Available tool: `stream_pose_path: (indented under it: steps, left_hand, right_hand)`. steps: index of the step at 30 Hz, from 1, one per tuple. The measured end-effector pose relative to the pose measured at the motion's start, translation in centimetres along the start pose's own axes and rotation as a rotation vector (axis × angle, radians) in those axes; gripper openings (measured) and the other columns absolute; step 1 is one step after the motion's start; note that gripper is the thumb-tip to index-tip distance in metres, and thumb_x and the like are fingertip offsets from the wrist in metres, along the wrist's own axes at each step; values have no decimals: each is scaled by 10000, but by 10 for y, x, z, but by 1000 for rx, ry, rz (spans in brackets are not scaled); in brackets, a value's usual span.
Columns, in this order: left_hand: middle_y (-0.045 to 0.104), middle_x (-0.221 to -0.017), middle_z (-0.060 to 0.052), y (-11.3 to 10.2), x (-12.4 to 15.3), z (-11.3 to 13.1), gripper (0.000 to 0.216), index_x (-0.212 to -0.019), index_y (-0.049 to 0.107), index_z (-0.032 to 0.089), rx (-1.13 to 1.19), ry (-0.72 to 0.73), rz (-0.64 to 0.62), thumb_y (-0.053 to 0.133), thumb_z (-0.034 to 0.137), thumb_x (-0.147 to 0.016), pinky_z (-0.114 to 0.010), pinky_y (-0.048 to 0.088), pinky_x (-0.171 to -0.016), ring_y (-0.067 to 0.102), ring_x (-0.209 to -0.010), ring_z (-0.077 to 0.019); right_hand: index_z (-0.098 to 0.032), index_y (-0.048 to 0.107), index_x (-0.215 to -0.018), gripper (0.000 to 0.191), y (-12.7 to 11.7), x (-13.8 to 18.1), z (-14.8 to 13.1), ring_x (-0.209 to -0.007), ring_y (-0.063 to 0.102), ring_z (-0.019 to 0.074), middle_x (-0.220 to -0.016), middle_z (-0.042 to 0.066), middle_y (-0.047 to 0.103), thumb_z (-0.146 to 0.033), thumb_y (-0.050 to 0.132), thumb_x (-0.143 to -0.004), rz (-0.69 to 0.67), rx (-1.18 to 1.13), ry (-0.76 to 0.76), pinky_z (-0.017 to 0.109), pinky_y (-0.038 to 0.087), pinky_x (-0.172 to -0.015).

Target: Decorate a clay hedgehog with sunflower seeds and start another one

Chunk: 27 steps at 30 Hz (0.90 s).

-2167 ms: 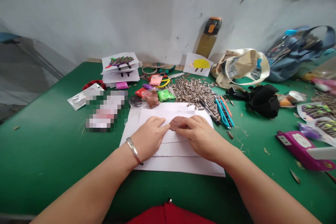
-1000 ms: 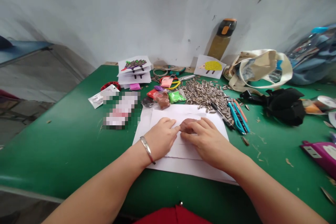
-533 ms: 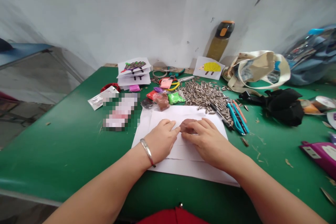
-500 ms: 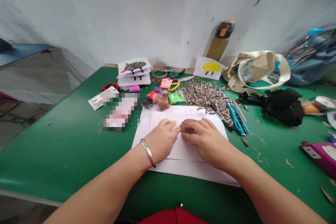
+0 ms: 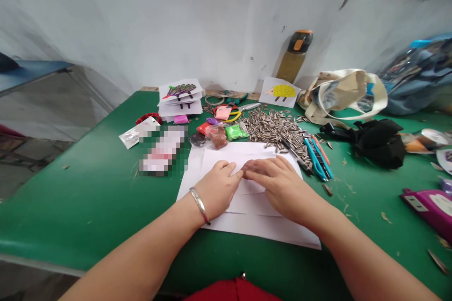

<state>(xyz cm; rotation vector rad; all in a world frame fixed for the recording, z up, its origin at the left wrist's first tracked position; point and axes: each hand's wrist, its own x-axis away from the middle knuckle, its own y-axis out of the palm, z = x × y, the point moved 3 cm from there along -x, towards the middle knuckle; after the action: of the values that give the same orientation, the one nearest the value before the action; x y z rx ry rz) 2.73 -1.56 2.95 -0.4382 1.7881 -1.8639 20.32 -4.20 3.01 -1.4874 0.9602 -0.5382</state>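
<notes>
A flattened piece of brown modelling clay (image 5: 249, 165) lies on white paper sheets (image 5: 254, 225) in front of me. My left hand (image 5: 219, 190) is curled, with its thumb and forefinger tips against the clay's left end. Over the clay's right side lies my right hand (image 5: 284, 186), its fingers bent around it and covering most of it. The thumb of that hand touches the near edge. Just beyond the paper are bagged clays: brown (image 5: 217, 136), bright green (image 5: 236, 131) and red (image 5: 202, 128).
A heap of sunflower seeds (image 5: 275, 127) lies behind the paper, beside a black pen (image 5: 296, 157) and blue scissors (image 5: 316, 160). Hedgehog picture cards (image 5: 280, 91) lean near a bottle (image 5: 293, 59). To the right are a cloth bag (image 5: 348, 96) and a purple box (image 5: 429, 209).
My right hand has shifted its fingers forward and left, covering more of the brown clay. My left hand stays almost in place. The view has shifted slightly.
</notes>
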Motion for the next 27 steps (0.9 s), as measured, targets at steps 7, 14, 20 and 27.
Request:
stream_pose_path:
  steps: [7,14,20,27]
  left_hand:
    - [611,-1104,-134,-3,-3,-3,232,-1109,590,127,37,-12,-31,468,113,-912,-425,443,-955,557,-1017,-248]
    - [627,-1064,-111,-1,-2,-11,274,-1168,576,138,146,-56,8,472,137,-914,-414,458,-929,560,-995,-240]
    - [593,-935,-101,-2,-3,-9,202,-892,648,145,91,-32,-42,450,135,-930,-409,465,-873,536,-897,-234]
    - [599,-989,-99,-2,-2,-7,191,-1022,634,150,105,-41,-10,471,148,-924,-408,468,-885,545,-905,-224]
  right_hand:
    - [-257,653,-1177,485,1,5,19,-1141,476,280,-1291,81,573,-39,445,-797,-25,107,117,522,313,-1021]
    - [-263,593,-1279,597,-1,5,21,-1188,453,265,-1366,85,526,6,403,-781,19,93,161,526,297,-1050]
    - [-281,656,-1197,474,-1,0,14,-1199,455,269,-1360,64,536,-57,432,-844,-106,44,131,533,298,-1042]
    - [-314,620,-1254,560,4,2,14,-1273,419,287,-1436,75,482,-18,433,-817,-27,87,112,579,272,-1055]
